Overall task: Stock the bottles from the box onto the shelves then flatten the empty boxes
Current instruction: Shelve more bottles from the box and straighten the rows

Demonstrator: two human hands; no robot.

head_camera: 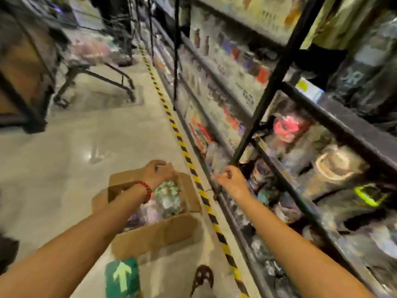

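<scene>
While frame blurs, left hand (158,173) hovers over open box (154,231) on floor, fingers curled, grip unclear; bottles (167,196) inside. Right hand (228,178) loosely curled, empty, near shelves (285,181). Grip one bottle firmly, lift straight.

Brown cardboard box (156,233) under left hand (158,174), contents blurred green-white. Red bead bracelet (146,188) on left wrist. Yellow-black striped floor tape (182,145) between the hands. Green sign with pale arrow (122,276) on pale grey floor (64,158) below left forearm. Black shelf frame (270,82) beyond right hand (231,179); pink item (285,125) and neon-yellow handle (369,195) on it.
</scene>
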